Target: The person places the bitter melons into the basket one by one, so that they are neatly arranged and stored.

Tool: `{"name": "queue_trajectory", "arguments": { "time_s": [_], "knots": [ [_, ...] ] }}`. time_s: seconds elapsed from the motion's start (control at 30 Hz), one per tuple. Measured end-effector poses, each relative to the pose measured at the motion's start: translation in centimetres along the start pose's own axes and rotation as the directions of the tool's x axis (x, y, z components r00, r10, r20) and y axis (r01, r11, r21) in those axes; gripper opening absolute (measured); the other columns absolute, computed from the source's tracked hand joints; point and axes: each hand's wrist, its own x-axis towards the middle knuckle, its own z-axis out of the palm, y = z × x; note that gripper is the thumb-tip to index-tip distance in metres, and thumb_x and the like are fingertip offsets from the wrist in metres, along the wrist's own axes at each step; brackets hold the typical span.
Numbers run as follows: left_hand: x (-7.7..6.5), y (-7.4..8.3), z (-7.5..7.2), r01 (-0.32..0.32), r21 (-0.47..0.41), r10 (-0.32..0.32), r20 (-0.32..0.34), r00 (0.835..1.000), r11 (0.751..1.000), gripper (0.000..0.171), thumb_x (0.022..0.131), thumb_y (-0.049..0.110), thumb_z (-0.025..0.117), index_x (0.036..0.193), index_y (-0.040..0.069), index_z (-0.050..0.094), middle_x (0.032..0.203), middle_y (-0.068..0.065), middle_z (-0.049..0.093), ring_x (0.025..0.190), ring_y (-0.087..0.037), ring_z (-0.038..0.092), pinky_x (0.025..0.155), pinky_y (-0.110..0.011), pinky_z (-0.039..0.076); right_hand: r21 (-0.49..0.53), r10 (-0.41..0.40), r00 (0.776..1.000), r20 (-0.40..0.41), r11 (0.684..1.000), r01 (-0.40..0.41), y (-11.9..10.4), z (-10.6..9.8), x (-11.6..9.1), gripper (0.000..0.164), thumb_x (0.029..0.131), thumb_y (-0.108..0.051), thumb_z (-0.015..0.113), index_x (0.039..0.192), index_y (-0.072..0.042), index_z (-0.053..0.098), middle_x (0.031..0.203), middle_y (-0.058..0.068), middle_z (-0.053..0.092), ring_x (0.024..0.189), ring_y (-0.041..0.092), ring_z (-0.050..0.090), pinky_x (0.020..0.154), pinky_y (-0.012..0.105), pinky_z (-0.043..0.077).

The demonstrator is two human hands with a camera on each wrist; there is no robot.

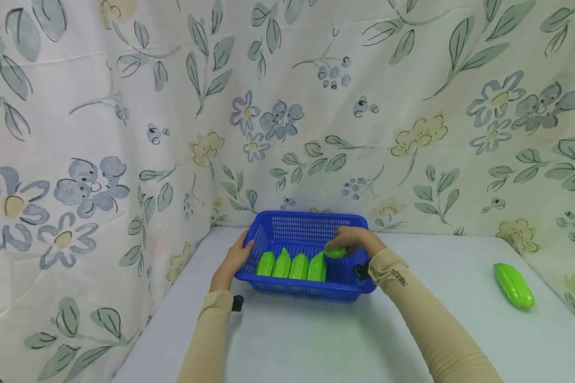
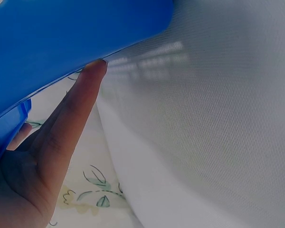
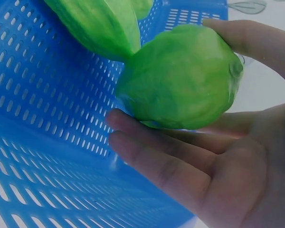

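Observation:
A blue plastic basket (image 1: 306,294) with slotted walls is on the table, tilted toward me. My left hand (image 1: 235,261) grips its left rim; in the left wrist view, a finger (image 2: 69,118) of it lies along the outside of the basket. Over the right part of the basket, my right hand (image 1: 356,239) holds a bright green ridged gourd (image 3: 180,78) between thumb and fingers. Several similar gourds (image 1: 298,266) lie side by side in the basket's left and middle. The held gourd touches or nearly touches the neighbouring gourd (image 3: 102,23).
Another green gourd (image 1: 514,285) lies at the far right of the white table (image 1: 436,276). A floral cloth (image 1: 335,106) hangs behind the table and along its left side. The basket's back rim stands close to that cloth.

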Motion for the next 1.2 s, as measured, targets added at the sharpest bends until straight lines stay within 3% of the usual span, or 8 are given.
{"name": "queue_trajectory", "arguments": {
  "time_s": [0.1, 0.2, 0.43, 0.6, 0.73, 0.9, 1.2],
  "knots": [
    [0.0, 0.0, 0.0, -0.004, -0.002, 0.004, 0.002, 1.000, 1.000, 0.059, 0.106, 0.035, 0.034, 0.158, 0.016, 0.015, 0.160, -0.023, 0.024, 0.145, -0.048, 0.025, 0.115, -0.065, 0.025, -0.008, 0.000, 1.000, 0.023, 1.000, 0.000, -0.1, -0.1, 0.1, 0.044, 0.090, -0.029, 0.067, 0.119, 0.003, 0.056, 0.102, 0.012, 0.060, 0.097, 0.026, 0.065, 0.082, 0.037, 0.060],
    [0.0, 0.0, 0.0, -0.005, 0.003, 0.005, 0.001, 1.000, 1.000, 0.059, 0.106, 0.035, 0.034, 0.158, 0.015, 0.015, 0.160, -0.023, 0.024, 0.145, -0.049, 0.025, 0.115, -0.065, 0.025, -0.037, -0.015, 0.998, 0.054, 0.999, 0.017, -0.1, -0.2, 0.0, 0.029, 0.092, -0.030, 0.065, 0.101, -0.003, 0.059, 0.087, 0.004, 0.056, 0.090, 0.026, 0.068, 0.077, 0.033, 0.061],
    [0.1, 0.0, 0.0, -0.005, 0.004, 0.005, -0.001, 1.000, 1.000, 0.059, 0.106, 0.035, 0.034, 0.157, 0.015, 0.015, 0.160, -0.023, 0.024, 0.145, -0.049, 0.025, 0.114, -0.066, 0.026, -0.046, -0.019, 0.998, 0.056, 0.999, 0.022, -0.1, 0.0, -0.3, 0.028, 0.092, -0.032, 0.064, 0.094, -0.006, 0.057, 0.085, 0.003, 0.056, 0.094, 0.032, 0.071, 0.084, 0.040, 0.059],
    [0.1, 0.0, 0.0, -0.005, 0.003, 0.005, -0.001, 1.000, 1.000, 0.059, 0.106, 0.035, 0.034, 0.157, 0.014, 0.016, 0.160, -0.023, 0.024, 0.145, -0.049, 0.024, 0.114, -0.066, 0.025, -0.056, -0.010, 0.998, 0.060, 0.998, 0.013, -0.3, 0.2, -0.6, 0.035, 0.092, -0.035, 0.064, 0.103, -0.002, 0.058, 0.092, 0.008, 0.062, 0.101, 0.039, 0.070, 0.091, 0.046, 0.056],
    [0.1, -0.1, 0.1, 0.001, 0.005, -0.001, 0.002, 1.000, 1.000, 0.059, 0.106, 0.036, 0.034, 0.157, 0.015, 0.015, 0.160, -0.022, 0.024, 0.145, -0.049, 0.024, 0.115, -0.065, 0.024, -0.065, -0.004, 0.998, 0.063, 0.998, 0.008, -0.4, 0.4, -0.8, 0.048, 0.092, -0.036, 0.064, 0.117, 0.004, 0.057, 0.108, 0.018, 0.065, 0.103, 0.041, 0.069, 0.091, 0.046, 0.056],
    [0.2, 0.0, 0.0, 0.000, 0.000, 0.000, 0.006, 1.000, 1.000, 0.059, 0.106, 0.035, 0.033, 0.158, 0.015, 0.014, 0.160, -0.023, 0.023, 0.145, -0.049, 0.024, 0.115, -0.065, 0.025, -0.036, 0.007, 0.996, 0.089, 0.999, -0.003, -0.2, 0.4, -1.0, 0.068, 0.093, -0.037, 0.063, 0.140, 0.008, 0.041, 0.133, 0.031, 0.054, 0.102, 0.041, 0.069, 0.091, 0.048, 0.056],
    [0.2, 0.0, 0.0, 0.000, -0.012, 0.000, 0.007, 1.000, 1.000, 0.059, 0.106, 0.036, 0.034, 0.158, 0.016, 0.015, 0.160, -0.022, 0.024, 0.145, -0.048, 0.025, 0.115, -0.065, 0.025, 0.000, 0.042, 0.995, 0.093, 0.999, -0.042, 0.8, 0.7, -0.5, 0.076, 0.093, -0.038, 0.064, 0.146, 0.007, 0.032, 0.134, 0.034, 0.053, 0.089, 0.039, 0.073, 0.076, 0.042, 0.061]
  ]
}}
